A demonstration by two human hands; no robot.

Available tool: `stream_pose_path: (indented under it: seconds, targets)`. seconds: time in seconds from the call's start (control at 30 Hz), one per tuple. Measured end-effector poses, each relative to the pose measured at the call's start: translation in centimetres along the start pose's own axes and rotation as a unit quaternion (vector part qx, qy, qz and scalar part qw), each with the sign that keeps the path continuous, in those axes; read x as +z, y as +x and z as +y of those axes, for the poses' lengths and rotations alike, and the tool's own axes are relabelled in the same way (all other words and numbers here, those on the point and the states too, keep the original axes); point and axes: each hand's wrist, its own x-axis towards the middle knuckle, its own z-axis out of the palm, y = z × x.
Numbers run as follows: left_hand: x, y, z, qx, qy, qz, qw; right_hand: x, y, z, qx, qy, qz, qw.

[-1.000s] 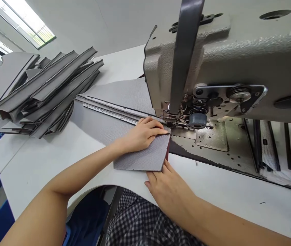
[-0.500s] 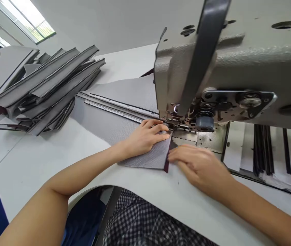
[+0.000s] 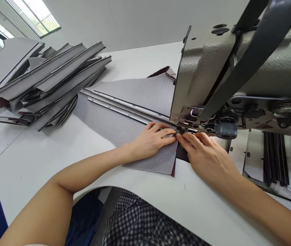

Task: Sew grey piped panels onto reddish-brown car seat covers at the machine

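Observation:
A grey mesh fabric panel [image 3: 114, 126] with dark piping strips lies on the white table [image 3: 45, 160], its near corner under the sewing machine's presser foot [image 3: 183, 129]. My left hand [image 3: 152, 141] presses flat on the panel just left of the foot, fingers spread. Close to the needle, my right hand [image 3: 207, 157] rests with its fingertips on the fabric's edge and dark red underside, touching the left fingertips. The grey sewing machine head [image 3: 224, 68] hangs over both hands.
A tall pile of folded grey panels [image 3: 45, 85] sits at the back left of the table. Black and grey strips [image 3: 276, 157] lie to the right behind the machine. Checked cloth covers my lap [image 3: 145, 222] at the table's front cut-out.
My right hand has moved from the panel's near corner up to the presser foot and now meets the left fingertips. The view has shifted closer to the machine.

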Motion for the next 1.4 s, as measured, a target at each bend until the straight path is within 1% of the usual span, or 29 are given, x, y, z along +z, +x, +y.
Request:
stream_pose_path:
  seconds: [0.17,0.33,0.53,0.6,0.67,0.73,0.8,0.83,0.9,0.97,1.0,1.07,1.13,1.17,1.27,1.33,1.4]
  targets:
    - [-0.2,0.2,0.0,-0.01,-0.01,-0.02,1.0,-0.4,1.0,-0.7,0.028,-0.037,-0.003,0.999]
    - [-0.2,0.3,0.0,-0.02,-0.013,-0.028,0.999,-0.3,1.4,-0.9,0.034,-0.038,0.012,0.999]
    - [0.1,0.3,-0.2,-0.02,-0.01,-0.013,1.0,0.2,1.2,-0.9,0.037,-0.028,0.02,0.999]
    - [0.2,0.6,-0.5,-0.019,-0.015,-0.009,1.0,0.4,1.1,-0.4,0.033,-0.004,0.025,0.999]
    - [0.2,1.1,-0.8,-0.024,-0.021,-0.01,0.999,0.4,0.8,0.3,0.014,0.042,0.034,0.998]
    - [-0.2,1.5,-1.0,-0.034,-0.031,-0.021,0.999,0.0,0.2,0.7,-0.001,0.097,0.053,0.994]
    - [-0.9,1.3,-0.5,-0.044,-0.053,-0.033,0.997,-1.0,-0.8,0.5,-0.009,0.14,0.059,0.988]
    - [-1.5,1.0,0.0,-0.04,-0.07,-0.04,0.996,-1.6,-1.4,0.1,-0.014,0.156,0.058,0.986]
    - [-2.5,-0.1,1.4,-0.009,-0.095,-0.058,0.994,-2.6,-2.4,-1.5,-0.037,0.183,0.051,0.981]
    - [-3.5,-1.4,3.0,0.012,-0.088,-0.077,0.993,-3.3,-3.1,-3.5,-0.066,0.204,0.052,0.975]
    - [-3.8,-1.9,3.7,0.008,-0.068,-0.085,0.994,-3.4,-3.2,-4.5,-0.077,0.207,0.054,0.974]
    - [-4.3,-2.7,4.7,-0.024,-0.022,-0.092,0.995,-3.2,-3.0,-6.4,-0.086,0.193,0.058,0.976]
    - [-4.3,-3.0,5.0,-0.053,-0.007,-0.085,0.995,-2.4,-2.6,-7.9,-0.072,0.166,0.062,0.982]
    - [-4.3,-3.0,5.0,-0.063,-0.022,-0.075,0.995,-2.0,-2.3,-8.6,-0.059,0.155,0.062,0.984]
    - [-3.9,-2.7,4.6,-0.082,-0.123,-0.046,0.988,-0.8,-1.6,-10.4,-0.022,0.136,0.059,0.989]
    - [-3.5,-2.6,4.5,-0.085,-0.171,-0.047,0.98,-0.4,-1.4,-11.3,-0.011,0.124,0.057,0.991]
    - [-3.1,-2.6,4.5,-0.084,-0.183,-0.061,0.978,-0.4,-1.3,-11.8,-0.006,0.111,0.051,0.993]
